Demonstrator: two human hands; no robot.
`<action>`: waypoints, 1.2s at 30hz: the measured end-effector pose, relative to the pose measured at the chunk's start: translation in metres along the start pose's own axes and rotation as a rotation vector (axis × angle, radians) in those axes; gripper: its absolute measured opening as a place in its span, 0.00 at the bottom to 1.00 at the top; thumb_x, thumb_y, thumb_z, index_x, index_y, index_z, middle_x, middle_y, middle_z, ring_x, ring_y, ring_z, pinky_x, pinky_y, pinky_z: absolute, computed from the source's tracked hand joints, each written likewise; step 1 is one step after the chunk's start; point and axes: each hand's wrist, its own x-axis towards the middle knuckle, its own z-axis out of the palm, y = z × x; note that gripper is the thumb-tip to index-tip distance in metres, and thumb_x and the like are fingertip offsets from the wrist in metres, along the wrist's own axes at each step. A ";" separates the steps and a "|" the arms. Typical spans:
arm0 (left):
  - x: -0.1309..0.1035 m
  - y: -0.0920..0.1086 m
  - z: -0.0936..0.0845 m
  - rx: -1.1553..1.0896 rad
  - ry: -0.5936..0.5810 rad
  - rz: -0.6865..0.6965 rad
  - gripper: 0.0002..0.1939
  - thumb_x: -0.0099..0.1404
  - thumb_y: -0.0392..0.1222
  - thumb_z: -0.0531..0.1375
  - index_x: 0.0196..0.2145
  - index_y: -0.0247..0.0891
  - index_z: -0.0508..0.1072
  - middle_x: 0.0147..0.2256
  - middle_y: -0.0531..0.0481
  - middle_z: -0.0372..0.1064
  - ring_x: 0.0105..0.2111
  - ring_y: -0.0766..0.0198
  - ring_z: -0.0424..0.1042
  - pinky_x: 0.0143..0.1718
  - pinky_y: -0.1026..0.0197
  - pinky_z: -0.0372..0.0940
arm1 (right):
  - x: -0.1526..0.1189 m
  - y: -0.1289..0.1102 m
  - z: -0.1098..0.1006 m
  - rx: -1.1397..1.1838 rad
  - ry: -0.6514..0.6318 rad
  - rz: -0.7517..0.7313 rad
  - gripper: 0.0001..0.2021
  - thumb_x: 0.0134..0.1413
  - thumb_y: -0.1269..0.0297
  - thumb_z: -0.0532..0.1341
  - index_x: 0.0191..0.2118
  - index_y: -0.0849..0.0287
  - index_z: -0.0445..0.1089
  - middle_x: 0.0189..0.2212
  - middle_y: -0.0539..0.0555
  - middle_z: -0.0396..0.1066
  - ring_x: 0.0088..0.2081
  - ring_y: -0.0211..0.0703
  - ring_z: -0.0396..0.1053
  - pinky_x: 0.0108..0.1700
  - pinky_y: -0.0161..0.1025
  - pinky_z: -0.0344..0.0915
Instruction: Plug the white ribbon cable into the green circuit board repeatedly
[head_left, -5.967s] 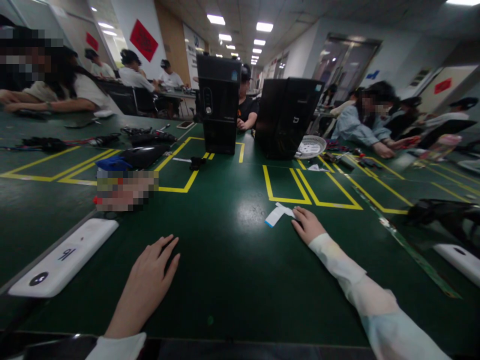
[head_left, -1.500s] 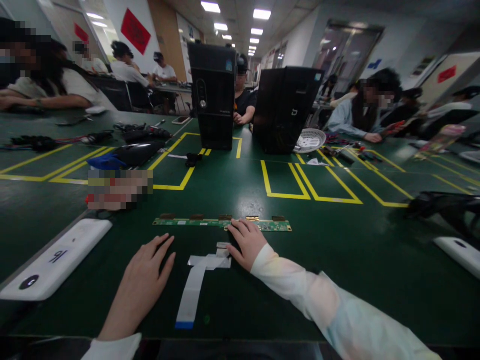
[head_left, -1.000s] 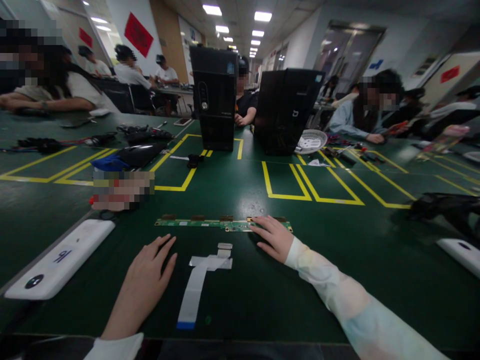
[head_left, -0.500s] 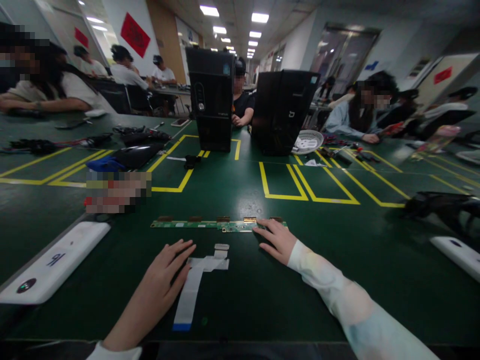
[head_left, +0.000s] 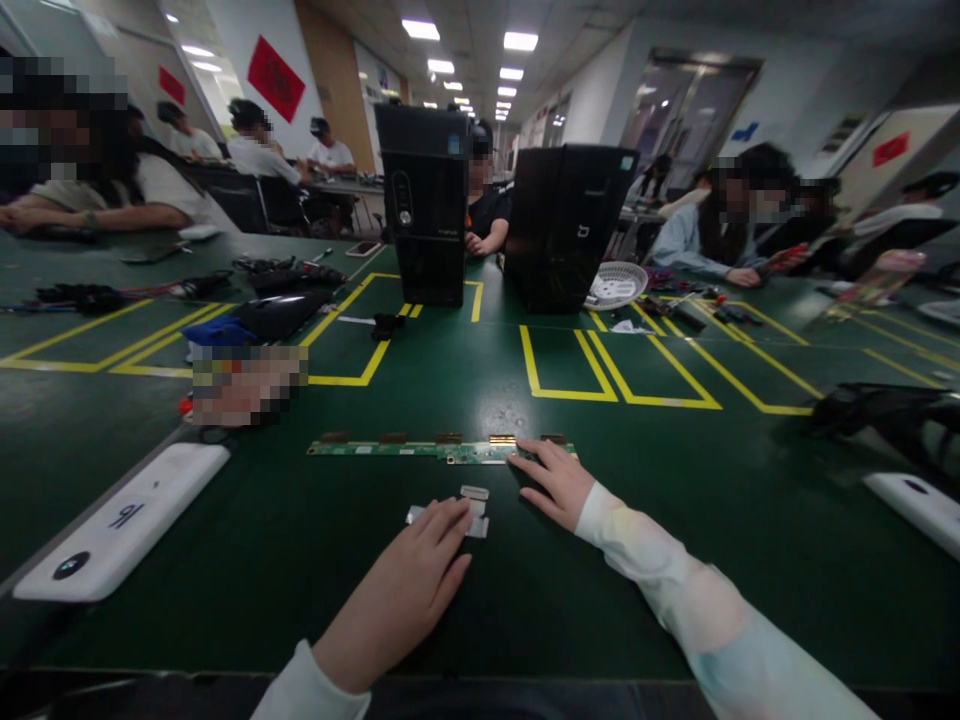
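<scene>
A flat white ribbon cable (head_left: 477,508) lies on the green table, mostly hidden under my left hand (head_left: 416,575). That hand rests palm down on the cable, fingers extended, its fingertips near the connector end. Farther back, a long narrow green circuit board (head_left: 390,449) with copper-coloured tabs lies crosswise. My right hand (head_left: 555,482) lies flat with spread fingers, its fingertips touching the right part of the board.
Two black computer towers (head_left: 429,210) (head_left: 566,225) stand at the back. A white device (head_left: 124,520) is on the left, another (head_left: 911,510) on the right. Cables, a white basket (head_left: 616,284) and yellow tape outlines mark the table. Several people sit around.
My left hand has moved right and onto the ribbon cable, which has shifted a little to the right. My right hand stays at the board.
</scene>
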 end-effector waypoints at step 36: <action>0.040 0.032 0.016 0.146 0.055 -0.036 0.24 0.70 0.45 0.51 0.60 0.31 0.62 0.60 0.37 0.62 0.59 0.53 0.63 0.56 0.50 0.65 | -0.008 -0.012 -0.003 0.036 0.025 0.022 0.24 0.62 0.57 0.54 0.61 0.59 0.63 0.60 0.62 0.61 0.61 0.55 0.57 0.61 0.57 0.57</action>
